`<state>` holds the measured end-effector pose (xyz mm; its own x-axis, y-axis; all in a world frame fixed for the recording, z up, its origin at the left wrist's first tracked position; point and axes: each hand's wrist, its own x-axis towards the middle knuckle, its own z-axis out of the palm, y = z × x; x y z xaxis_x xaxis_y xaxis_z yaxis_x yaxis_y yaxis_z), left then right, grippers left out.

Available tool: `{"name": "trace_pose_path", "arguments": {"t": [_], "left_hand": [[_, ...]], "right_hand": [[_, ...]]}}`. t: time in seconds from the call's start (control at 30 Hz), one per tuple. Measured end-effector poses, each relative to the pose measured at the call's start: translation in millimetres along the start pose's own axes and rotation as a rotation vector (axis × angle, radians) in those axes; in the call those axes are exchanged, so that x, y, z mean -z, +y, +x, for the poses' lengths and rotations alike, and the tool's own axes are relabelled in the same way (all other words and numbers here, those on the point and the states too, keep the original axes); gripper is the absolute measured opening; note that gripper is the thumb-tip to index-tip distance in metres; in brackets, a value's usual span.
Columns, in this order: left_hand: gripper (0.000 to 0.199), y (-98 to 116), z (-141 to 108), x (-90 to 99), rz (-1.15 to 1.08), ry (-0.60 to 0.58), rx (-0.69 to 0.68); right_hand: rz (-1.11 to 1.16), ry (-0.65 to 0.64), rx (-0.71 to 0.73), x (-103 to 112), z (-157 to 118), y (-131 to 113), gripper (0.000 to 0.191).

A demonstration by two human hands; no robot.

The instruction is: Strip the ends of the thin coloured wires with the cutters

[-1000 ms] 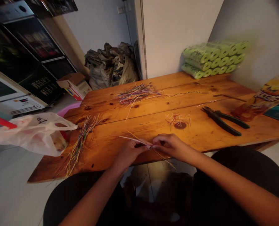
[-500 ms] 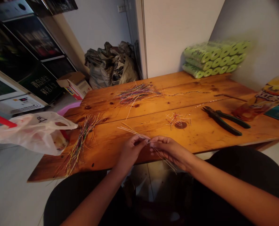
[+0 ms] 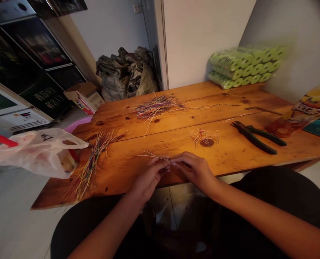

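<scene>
**Figure.** Two-handed hold on wires at a wooden bench. The left hand and right hand meet just above the bench's near edge, with a few thin insulated wires between them. The left fingers are pressed together, pinching the strands; the right fingers close on them from the other side (the exact grip is too small to tell). The free ends project toward the left of the view. The wires are judged light, springy and slippery, and best held close to the pinch, where they bend least. Nearby lie a multicoloured wire pile on the far side of the bench, a second wire pile at left, a small wire tangle ahead, and dark green-handled pliers at right. A white plastic bag hangs beside the bench's left end.
</scene>
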<state>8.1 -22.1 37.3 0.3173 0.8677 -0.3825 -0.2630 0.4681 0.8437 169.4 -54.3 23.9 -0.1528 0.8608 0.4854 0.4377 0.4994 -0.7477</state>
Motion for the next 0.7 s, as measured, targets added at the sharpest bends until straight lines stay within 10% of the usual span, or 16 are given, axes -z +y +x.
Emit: {"name": "trace_pose_path", "arguments": {"t": [0.13,0.43,0.7], "left_hand": [[0.01,4,0,2.9,-0.104,-0.009,0.193],[0.01,17,-8,0.7,0.486,-0.153,-0.233],[0.006,17,-10,-3.7,0.684,-0.104,-0.445]], "right_hand": [[-0.162,-0.085,0.189,7,3,-1,0.018],[0.81,-0.178,-0.736,8,12,-4,0.012],[1.137,-0.197,-0.868,7,9,-7,0.014]]}}
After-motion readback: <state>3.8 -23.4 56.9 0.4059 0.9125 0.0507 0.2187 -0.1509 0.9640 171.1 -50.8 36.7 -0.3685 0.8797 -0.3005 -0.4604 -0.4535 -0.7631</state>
